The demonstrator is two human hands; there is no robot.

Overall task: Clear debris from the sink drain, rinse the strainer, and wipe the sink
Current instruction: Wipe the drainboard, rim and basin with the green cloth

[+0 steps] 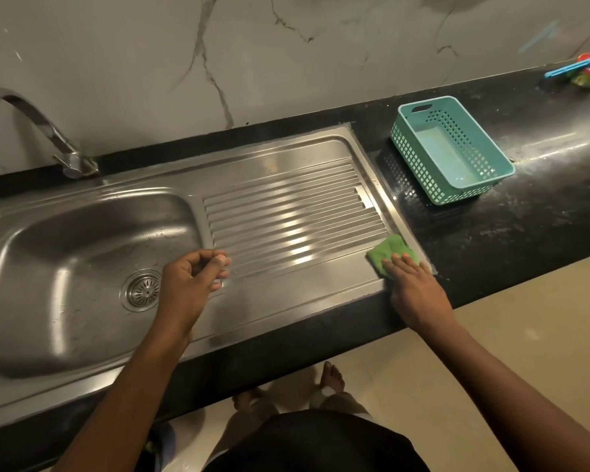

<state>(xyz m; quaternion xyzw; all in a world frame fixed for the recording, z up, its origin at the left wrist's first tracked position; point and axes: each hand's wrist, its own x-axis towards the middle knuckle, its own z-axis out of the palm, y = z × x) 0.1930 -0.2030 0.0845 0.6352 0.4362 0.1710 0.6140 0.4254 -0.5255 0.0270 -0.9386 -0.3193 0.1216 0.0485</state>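
The person stands at the black polished stone worktop, bare feet on the pale tiled floor below. Set into it is the stainless steel sink with its ribbed steel draining board to the right of the bowl. The round metal strainer sits in the drain at the bottom of the bowl, and the bowl looks clean around it.

The right hand lies flat, palm down, on a crumpled green cloth, pressing it onto the near right corner of the draining board, right at the edge where steel meets stone. Its fingers are spread out straight over the cloth rather than curled round it.

The left hand hangs in the air above the divide between bowl and draining board, touching nothing. Its fingers are loosely curled in towards the thumb, and I see nothing held in them.

A curved chrome tap rises from the back left corner of the sink. On the worktop, just beside the draining board's far right end, stands an empty turquoise perforated plastic basket. Behind everything runs a grey marble-veined wall.
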